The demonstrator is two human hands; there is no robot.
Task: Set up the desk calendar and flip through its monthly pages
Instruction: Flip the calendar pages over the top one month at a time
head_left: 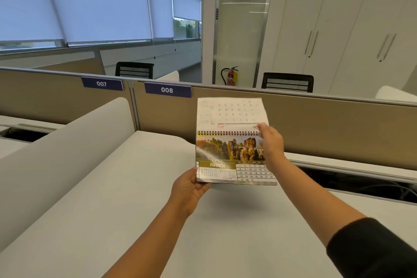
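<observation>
A spiral-bound desk calendar (pixel 228 156) is held above the white desk (pixel 140 198), showing a rocky landscape photo and the MARCH page. My left hand (pixel 188 189) grips its bottom left corner. My right hand (pixel 269 142) is at the spiral's right end, pinching a flipped page (pixel 230 111) that stands upright above the binding, its printed back upside down and blurred.
A beige partition (pixel 316 119) with labels 007 (pixel 102 83) and 008 (pixel 167 90) runs behind the desk. A white curved divider (pixel 67 142) lies to the left. An open cable trough (pixel 361 185) sits to the right. Black chairs and a fire extinguisher (pixel 230 75) stand beyond.
</observation>
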